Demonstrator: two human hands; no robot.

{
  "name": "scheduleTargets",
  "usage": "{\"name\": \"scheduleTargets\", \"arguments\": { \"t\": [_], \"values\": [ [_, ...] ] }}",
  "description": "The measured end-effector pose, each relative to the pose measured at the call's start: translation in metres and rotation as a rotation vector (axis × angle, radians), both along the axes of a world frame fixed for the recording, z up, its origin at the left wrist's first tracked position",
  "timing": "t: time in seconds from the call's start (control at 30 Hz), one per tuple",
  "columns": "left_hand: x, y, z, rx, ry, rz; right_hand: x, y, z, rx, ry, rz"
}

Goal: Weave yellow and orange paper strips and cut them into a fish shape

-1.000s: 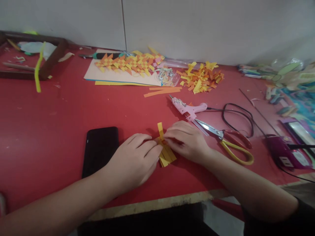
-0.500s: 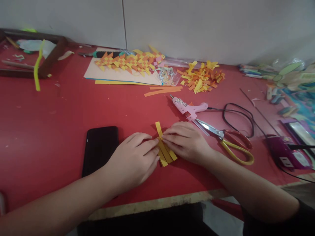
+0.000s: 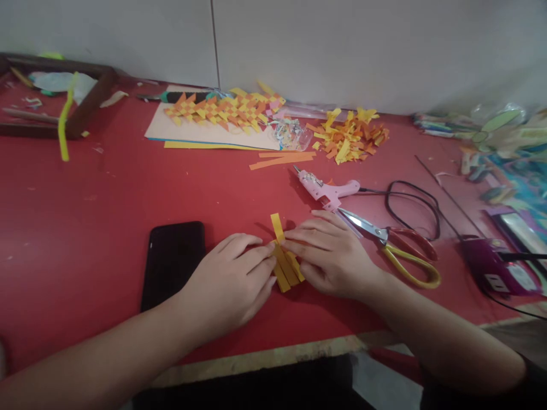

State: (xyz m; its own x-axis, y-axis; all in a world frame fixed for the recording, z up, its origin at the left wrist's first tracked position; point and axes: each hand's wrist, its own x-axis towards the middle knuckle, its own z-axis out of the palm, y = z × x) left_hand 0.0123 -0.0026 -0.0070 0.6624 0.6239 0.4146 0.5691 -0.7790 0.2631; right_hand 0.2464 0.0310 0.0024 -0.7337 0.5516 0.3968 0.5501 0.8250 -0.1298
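Yellow paper strips [image 3: 287,272] lie on the red table between my two hands, side by side, with one end [image 3: 277,225] sticking up past my fingers. From the left, my left hand [image 3: 239,273] closes its fingertips on the strips' upper edge. My right hand [image 3: 331,250] pinches the strips from the other side, its fingertips almost meeting the left ones. The fingers cover the place where the strips cross. A black phone [image 3: 173,265] lies just left of my left hand. Beyond my right hand rest scissors [image 3: 387,236] with red and yellow handles and a pink glue gun [image 3: 329,189].
At the back are a woven orange-and-yellow paper piece [image 3: 222,111] on pale sheets [image 3: 160,128], a heap of folded paper pieces [image 3: 350,136] and orange strips [image 3: 282,161]. A wooden frame [image 3: 92,94] stands far left. A purple box [image 3: 491,267] with cables sits right.
My right hand has shifted slightly right, its thumb side lower and further from the strips. The lower ends of the strips lie closer together. My left hand has barely moved.
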Motion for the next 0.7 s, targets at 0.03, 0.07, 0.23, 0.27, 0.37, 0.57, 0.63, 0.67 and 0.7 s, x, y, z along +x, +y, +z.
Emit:
{"name": "scheduleTargets", "arguments": {
  "t": [0.03,0.07,0.23,0.27,0.37,0.57,0.63,0.67,0.7],
  "values": [
    [0.0,0.0,0.0,0.002,0.001,0.0,0.0,0.0,0.0,-0.002,-0.008,0.001],
    [0.0,0.0,0.001,0.0,0.003,-0.001,0.0,0.0,0.0,-0.004,-0.017,0.004],
    [-0.001,-0.001,0.002,-0.018,0.016,-0.005,-0.003,-0.003,0.002,0.047,-0.077,0.013],
    [-0.001,-0.001,0.002,-0.018,0.014,-0.003,-0.003,-0.004,0.002,0.068,-0.096,0.014],
    [0.0,0.0,0.002,-0.024,0.008,-0.014,-0.003,-0.005,0.0,0.076,-0.108,0.018],
    [0.0,0.001,0.007,-0.171,-0.053,0.045,-0.001,0.004,0.002,-0.135,0.081,0.136],
    [-0.001,0.001,0.009,-0.241,-0.059,0.076,-0.002,0.007,0.004,-0.248,0.121,0.201],
    [-0.002,0.001,0.01,-0.265,-0.062,0.089,-0.003,0.008,0.004,-0.297,0.122,0.214],
    [-0.003,0.001,0.01,-0.28,-0.064,0.1,-0.003,0.009,0.005,-0.334,0.113,0.211]
  ]
}}
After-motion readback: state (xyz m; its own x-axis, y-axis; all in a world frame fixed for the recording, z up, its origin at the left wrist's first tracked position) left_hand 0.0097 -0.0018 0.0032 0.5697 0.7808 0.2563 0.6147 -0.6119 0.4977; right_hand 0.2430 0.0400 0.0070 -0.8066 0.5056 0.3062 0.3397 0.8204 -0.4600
